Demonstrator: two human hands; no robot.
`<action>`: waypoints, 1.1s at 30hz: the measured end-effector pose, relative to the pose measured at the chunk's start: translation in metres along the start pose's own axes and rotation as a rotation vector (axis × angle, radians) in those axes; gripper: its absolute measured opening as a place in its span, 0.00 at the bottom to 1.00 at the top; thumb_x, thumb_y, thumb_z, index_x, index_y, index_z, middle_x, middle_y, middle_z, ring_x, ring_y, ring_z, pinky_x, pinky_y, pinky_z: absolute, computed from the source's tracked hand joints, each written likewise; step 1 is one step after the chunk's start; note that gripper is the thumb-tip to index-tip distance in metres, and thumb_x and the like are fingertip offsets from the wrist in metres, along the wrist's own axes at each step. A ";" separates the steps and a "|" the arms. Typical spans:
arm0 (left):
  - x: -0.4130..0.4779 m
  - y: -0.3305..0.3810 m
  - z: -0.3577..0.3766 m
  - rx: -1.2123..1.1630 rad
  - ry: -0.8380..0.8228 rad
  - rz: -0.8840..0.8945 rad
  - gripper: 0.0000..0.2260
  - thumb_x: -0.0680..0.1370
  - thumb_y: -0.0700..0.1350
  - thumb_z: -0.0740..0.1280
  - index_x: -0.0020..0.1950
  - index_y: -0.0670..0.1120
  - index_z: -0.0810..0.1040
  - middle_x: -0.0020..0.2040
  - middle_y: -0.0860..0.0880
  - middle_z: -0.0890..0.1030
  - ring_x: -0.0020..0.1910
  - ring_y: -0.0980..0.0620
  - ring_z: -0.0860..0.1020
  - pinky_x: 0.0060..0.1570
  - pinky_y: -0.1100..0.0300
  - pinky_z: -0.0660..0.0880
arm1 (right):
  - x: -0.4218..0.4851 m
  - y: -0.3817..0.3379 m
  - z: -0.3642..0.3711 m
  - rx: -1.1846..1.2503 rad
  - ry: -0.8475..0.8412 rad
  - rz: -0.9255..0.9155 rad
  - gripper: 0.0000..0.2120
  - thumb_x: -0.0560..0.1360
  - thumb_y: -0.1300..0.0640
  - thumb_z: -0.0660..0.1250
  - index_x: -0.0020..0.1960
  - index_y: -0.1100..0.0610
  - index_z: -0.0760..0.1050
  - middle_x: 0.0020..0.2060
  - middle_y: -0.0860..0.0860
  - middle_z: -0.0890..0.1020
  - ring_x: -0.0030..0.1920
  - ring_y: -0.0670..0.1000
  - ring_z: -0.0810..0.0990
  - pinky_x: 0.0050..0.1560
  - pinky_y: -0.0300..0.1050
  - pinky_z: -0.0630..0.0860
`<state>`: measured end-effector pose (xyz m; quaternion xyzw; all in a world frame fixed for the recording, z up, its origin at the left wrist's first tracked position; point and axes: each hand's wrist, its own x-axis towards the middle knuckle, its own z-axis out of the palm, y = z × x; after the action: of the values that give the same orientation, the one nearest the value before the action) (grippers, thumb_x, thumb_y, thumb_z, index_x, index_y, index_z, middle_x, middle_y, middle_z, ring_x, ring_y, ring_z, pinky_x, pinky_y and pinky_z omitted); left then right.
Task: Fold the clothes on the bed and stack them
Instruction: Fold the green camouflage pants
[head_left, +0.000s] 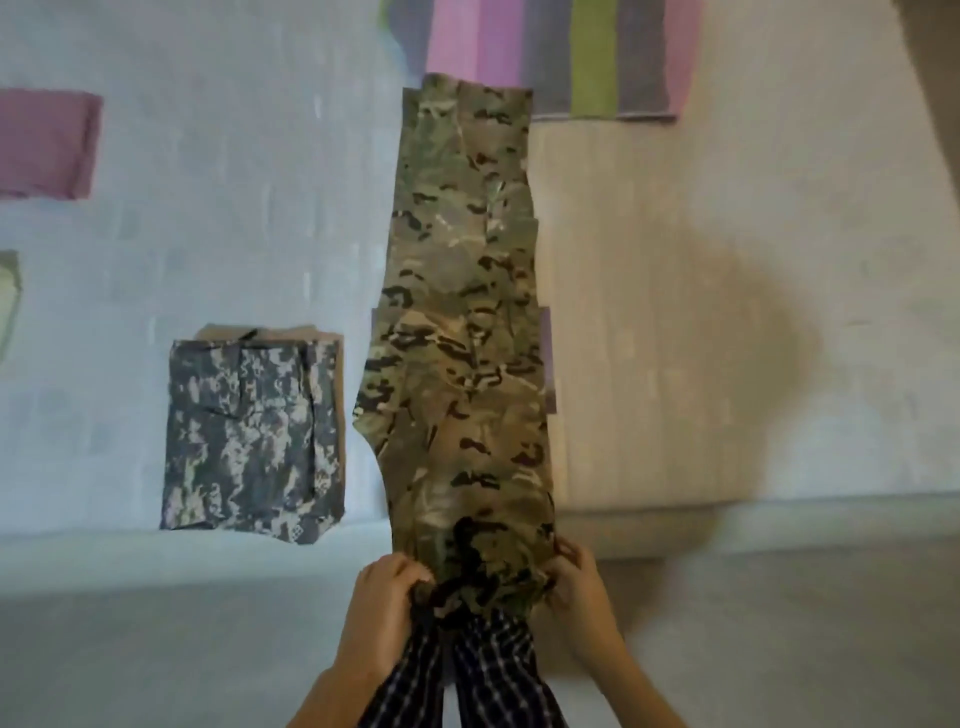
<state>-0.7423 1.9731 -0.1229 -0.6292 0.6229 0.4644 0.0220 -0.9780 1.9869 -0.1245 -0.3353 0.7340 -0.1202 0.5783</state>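
Note:
A long pair of green-brown camouflage trousers (462, 332) lies stretched away from me on the pale bed (234, 218), folded lengthwise. My left hand (387, 605) and my right hand (576, 582) each grip the near end of the trousers at the bed's front edge. To the left, a folded grey camouflage garment (254, 436) rests flat on the bed, on top of a tan piece. Dark checked cloth (483, 675) hangs between my forearms below the trousers.
A striped pink, grey and green cloth (561, 52) lies at the far end of the bed. A pink folded piece (47, 143) sits at the far left, with a pale green item (9, 296) at the left border. A beige sheet area (675, 312) spreads to the right.

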 end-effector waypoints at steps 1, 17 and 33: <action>-0.003 -0.008 0.010 0.011 -0.011 0.004 0.11 0.68 0.39 0.66 0.47 0.49 0.82 0.48 0.50 0.79 0.49 0.50 0.77 0.54 0.57 0.71 | 0.000 0.010 0.002 0.027 -0.016 0.020 0.12 0.75 0.68 0.60 0.57 0.58 0.73 0.49 0.57 0.81 0.42 0.52 0.84 0.37 0.45 0.80; 0.115 -0.015 -0.048 0.497 0.181 0.296 0.25 0.73 0.42 0.70 0.70 0.44 0.71 0.72 0.41 0.67 0.71 0.39 0.66 0.70 0.40 0.60 | 0.125 -0.053 -0.020 0.024 0.102 0.076 0.26 0.74 0.52 0.69 0.67 0.58 0.65 0.61 0.55 0.75 0.60 0.56 0.75 0.61 0.53 0.75; 0.149 -0.036 -0.038 0.139 -0.150 0.142 0.19 0.80 0.46 0.61 0.72 0.51 0.68 0.78 0.51 0.54 0.77 0.52 0.48 0.74 0.50 0.41 | 0.054 0.027 0.004 0.517 -0.261 0.401 0.13 0.72 0.52 0.70 0.56 0.52 0.77 0.52 0.53 0.84 0.54 0.53 0.82 0.47 0.40 0.79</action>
<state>-0.7226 1.8447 -0.2123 -0.5439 0.6932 0.4663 0.0793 -0.9895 1.9739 -0.1828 -0.0395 0.6504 -0.1422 0.7451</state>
